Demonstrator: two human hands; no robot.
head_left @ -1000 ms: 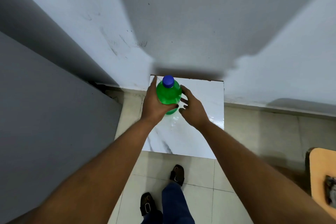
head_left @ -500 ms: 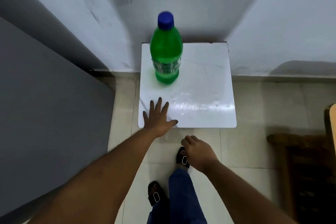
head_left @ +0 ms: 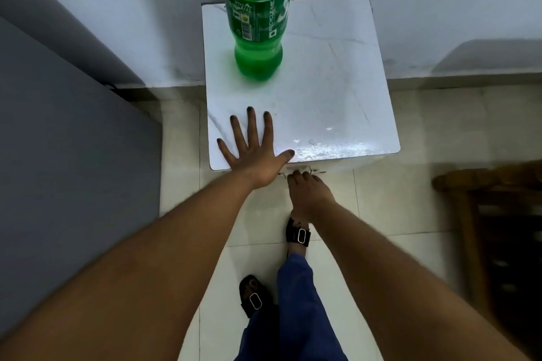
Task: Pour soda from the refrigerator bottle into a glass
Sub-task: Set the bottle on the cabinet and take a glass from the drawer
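Observation:
A green soda bottle (head_left: 258,38) stands upright near the back left of a small white marble-topped table (head_left: 337,91); its cap is cut off by the top of the frame. My left hand (head_left: 252,149) lies flat on the table's front left corner, fingers spread, well short of the bottle and holding nothing. My right hand (head_left: 308,196) is just below the table's front edge, fingers bent, with the fingertips touching the front face under the top. What those fingertips touch is hidden.
A grey panel (head_left: 73,155) fills the left side, close to the table. A white wall (head_left: 440,9) runs behind. Dark wooden furniture (head_left: 498,228) stands at the right. My feet in black sandals (head_left: 297,233) are on the tiled floor.
Both hands have let go of the bottle, which now stands alone. My left hand moved onto the table's front corner, my right hand rose to its front edge, and the view came closer.

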